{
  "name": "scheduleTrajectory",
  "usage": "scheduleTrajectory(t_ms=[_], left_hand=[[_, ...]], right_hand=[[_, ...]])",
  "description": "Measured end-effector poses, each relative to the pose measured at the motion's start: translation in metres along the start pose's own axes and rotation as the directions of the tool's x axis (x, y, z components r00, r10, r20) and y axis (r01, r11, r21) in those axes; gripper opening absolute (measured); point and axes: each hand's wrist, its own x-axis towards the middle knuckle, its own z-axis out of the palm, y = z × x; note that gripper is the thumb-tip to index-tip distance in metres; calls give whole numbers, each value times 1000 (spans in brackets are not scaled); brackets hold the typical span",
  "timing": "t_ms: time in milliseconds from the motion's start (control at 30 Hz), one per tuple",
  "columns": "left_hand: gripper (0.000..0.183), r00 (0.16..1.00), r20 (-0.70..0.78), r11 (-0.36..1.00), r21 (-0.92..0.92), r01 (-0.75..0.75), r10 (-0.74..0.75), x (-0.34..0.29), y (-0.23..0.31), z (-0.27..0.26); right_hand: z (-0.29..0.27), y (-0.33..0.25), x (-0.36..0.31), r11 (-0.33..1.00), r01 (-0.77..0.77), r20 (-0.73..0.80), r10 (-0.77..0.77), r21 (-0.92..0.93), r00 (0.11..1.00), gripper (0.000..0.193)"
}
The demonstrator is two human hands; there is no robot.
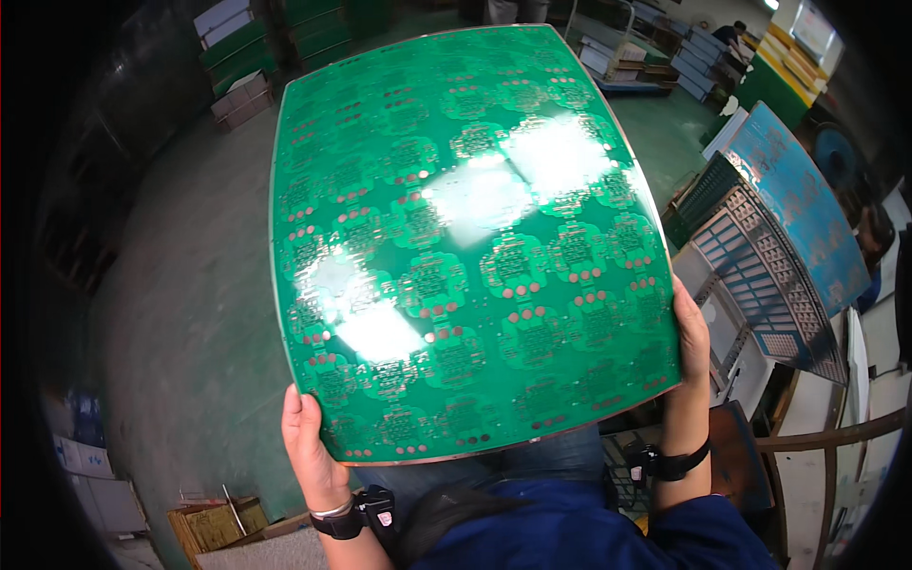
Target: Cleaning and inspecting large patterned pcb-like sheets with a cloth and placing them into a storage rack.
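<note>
A large green circuit board panel (456, 370) with rows of copper pads fills the middle of the view, tilted up in front of me. My left hand (312, 445) grips its lower left corner, thumb along the edge. On the lower right edge, my right hand (692, 334) is closed around the side, with the fingers behind the panel out of sight. Bright light reflections lie across the panel's face and hide parts of its pattern. Both wrists wear black straps.
At the right, a blue panel (793, 204) and a patterned panel (750, 266) lean beside a bench. A wooden box (220, 521) stands at lower left. Stacked boxes (242, 100) sit at the far left, and a loaded cart (622, 66) at the back. A person (730, 36) is far right.
</note>
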Motion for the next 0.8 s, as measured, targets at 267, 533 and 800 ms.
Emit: scheduleTrajectory(t_ms=[267, 533, 800], left_hand=[[15, 997, -65, 995, 94, -39, 45, 3, 1, -8], [15, 993, -113, 990, 140, -24, 40, 4, -1, -15], [22, 996, -69, 976, 214, -35, 51, 12, 3, -32]], right_hand=[[3, 3, 2, 999, -39, 64, 41, -26, 997, 52], [14, 4, 0, 997, -50, 75, 54, -52, 996, 52], [6, 15, -5, 953, -303, 68, 304, -28, 950, 57]])
